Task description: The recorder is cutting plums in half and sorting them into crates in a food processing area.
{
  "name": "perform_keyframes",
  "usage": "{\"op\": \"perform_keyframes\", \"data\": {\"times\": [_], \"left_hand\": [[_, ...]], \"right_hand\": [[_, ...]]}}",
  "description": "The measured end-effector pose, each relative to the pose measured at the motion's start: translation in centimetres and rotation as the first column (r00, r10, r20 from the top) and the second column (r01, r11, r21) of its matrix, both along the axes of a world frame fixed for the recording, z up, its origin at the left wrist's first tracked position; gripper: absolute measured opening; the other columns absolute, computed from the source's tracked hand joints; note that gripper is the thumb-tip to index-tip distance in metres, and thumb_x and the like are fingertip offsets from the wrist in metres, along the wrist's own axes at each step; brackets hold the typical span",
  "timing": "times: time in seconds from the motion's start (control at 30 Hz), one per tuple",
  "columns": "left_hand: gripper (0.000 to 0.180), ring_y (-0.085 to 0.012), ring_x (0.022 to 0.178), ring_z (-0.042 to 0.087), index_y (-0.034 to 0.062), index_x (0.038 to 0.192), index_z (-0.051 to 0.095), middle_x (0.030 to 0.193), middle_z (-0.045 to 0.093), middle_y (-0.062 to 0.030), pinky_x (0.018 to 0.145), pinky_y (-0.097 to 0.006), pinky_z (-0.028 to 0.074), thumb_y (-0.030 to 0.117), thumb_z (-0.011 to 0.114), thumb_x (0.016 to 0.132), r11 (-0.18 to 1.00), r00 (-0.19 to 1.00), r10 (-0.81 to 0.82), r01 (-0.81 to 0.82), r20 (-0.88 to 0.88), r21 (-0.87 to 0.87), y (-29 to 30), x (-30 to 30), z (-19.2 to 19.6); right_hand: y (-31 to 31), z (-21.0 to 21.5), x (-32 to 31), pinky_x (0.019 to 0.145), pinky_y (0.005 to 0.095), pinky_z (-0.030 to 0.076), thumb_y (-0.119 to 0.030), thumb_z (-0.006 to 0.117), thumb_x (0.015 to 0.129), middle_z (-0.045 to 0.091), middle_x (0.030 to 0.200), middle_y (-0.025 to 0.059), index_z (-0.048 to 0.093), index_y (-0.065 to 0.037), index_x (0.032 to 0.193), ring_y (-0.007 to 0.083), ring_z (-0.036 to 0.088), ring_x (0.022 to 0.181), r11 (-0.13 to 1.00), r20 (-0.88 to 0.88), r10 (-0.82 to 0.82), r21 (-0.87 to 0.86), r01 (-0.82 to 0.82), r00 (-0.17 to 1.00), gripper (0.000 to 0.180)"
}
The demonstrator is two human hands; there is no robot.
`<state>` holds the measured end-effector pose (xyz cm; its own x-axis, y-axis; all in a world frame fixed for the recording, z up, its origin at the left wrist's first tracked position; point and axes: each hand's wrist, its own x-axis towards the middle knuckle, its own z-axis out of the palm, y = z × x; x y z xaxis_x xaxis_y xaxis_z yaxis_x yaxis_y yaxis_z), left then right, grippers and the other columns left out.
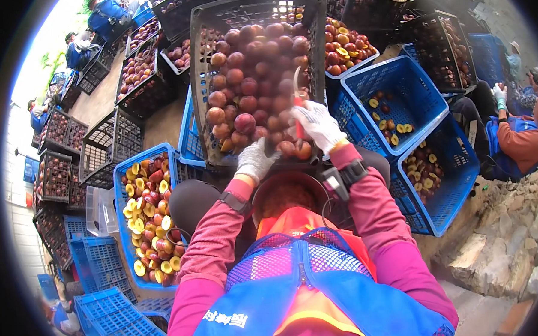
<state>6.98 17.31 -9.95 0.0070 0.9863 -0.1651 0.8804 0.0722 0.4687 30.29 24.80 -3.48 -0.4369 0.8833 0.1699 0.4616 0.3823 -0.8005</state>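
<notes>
Plums [247,88] are filling a black crate [198,81] ahead. Right hand [318,122] is gripping a knife [300,130]; left hand [256,161] is curling by the rim, can't tell if pinching. Middle plums are looking hazy; clothing [298,219] is part-hiding a bowl [287,180]; blue crates [420,92] are flanking.

I'm sitting in what looks like a fruit-processing yard: stacked black plastic crates [113,137] of plums [245,123], blue crates [121,217] of plum halves [151,227], co-workers [510,140] in blue, broken stone [474,264] to my right.
</notes>
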Motion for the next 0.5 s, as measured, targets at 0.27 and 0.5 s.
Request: {"op": "perform_keyframes", "data": {"times": [0.27,0.5], "left_hand": [[0.076,-0.0424,0.118,0.075,0.0089,0.142,0.064,0.130,0.076,-0.0226,0.099,-0.051,0.059,0.054,0.088,0.085,0.992,0.956,0.019,-0.055,0.294,0.113,3.0,2.6,-8.5],[0.058,-0.0208,0.100,0.071,0.0062,0.122,0.069,0.113,0.076,-0.0126,0.091,-0.037,0.060,0.034,0.099,0.082,0.986,0.629,0.049,-0.155,0.776,0.063,-4.2,-1.0,5.4]], "right_hand": [[-10.8,2.8,3.4,0.087,0.0434,0.057,-0.034,0.071,0.109,0.078,0.102,0.0192,0.073,-0.002,0.124,0.0356,0.075,0.096,0.976,0.013,-0.115,-0.186,0.115,0.993,0.035],[-13.9,5.0,2.6,0.089,0.0491,0.060,-0.033,0.074,0.105,0.078,0.114,0.0200,0.069,-0.007,0.134,0.0455,0.075,0.103,0.997,0.143,-0.062,0.061,0.053,0.988,0.040]]}}
